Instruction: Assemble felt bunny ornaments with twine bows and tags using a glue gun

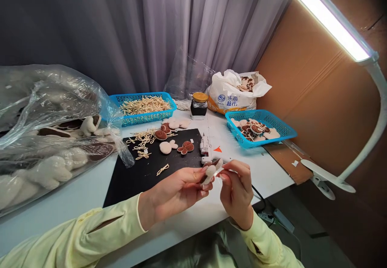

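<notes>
My left hand (184, 189) is closed on a small brown-and-white plush piece (209, 172), held above the front of the table. Close against its right side, my right hand (237, 187) has thumb and fingers pinched together. A thin pale bit shows at those fingertips, too small to name. Just behind the hands lies a white glue gun (205, 145), at the right edge of a black mat (127, 183). On the mat are a brown plush piece (186, 148), a white plush piece (165, 147), a single cord bow (162, 169) and a pile of cord bows (143, 141).
A blue basket (145, 117) of cord bows stands at the back, another blue basket (260, 115) of plush pieces at right. Behind are a jar (198, 106) and a white plastic bag (232, 92). A clear bag (54, 151) of plush fills the left. A lamp (363, 147) arches over the right.
</notes>
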{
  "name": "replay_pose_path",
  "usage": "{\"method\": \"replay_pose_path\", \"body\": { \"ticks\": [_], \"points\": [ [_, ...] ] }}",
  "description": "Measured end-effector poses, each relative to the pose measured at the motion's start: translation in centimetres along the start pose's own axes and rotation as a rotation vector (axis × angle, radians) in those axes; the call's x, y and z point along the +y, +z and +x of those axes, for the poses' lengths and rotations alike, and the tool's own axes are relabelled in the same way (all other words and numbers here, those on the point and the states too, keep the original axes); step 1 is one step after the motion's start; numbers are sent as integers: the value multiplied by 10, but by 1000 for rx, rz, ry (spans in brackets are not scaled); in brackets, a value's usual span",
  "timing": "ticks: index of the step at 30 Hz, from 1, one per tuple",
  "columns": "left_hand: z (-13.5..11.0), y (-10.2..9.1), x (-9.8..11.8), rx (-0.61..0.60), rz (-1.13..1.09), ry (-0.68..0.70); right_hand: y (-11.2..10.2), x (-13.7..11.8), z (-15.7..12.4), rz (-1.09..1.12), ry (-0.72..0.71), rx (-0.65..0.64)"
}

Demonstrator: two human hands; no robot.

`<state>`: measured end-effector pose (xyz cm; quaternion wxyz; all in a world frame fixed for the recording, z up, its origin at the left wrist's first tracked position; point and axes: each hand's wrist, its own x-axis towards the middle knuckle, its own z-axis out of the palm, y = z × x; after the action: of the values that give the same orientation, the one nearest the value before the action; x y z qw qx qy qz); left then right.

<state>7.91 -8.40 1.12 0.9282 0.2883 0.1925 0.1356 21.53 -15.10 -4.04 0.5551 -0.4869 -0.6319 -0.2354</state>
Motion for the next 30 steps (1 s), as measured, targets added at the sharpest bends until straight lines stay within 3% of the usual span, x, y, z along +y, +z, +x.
{"method": "replay_pose_path", "body": {
  "ticks": [10, 17, 23, 30],
  "points": [
    [2, -6, 0, -111, 169, -13, 2, 8, 0, 387, 246, -135],
    [5, -11, 0, -87, 356, 42, 4, 12, 1, 676, 441, -281],
    [-2, 1, 1, 108, 840, 262, -4, 18, 9, 622, 353, -359],
    [-5, 3, 1, 115, 881, 242, -11, 26, 13, 549, 302, -364]
  ]
}}
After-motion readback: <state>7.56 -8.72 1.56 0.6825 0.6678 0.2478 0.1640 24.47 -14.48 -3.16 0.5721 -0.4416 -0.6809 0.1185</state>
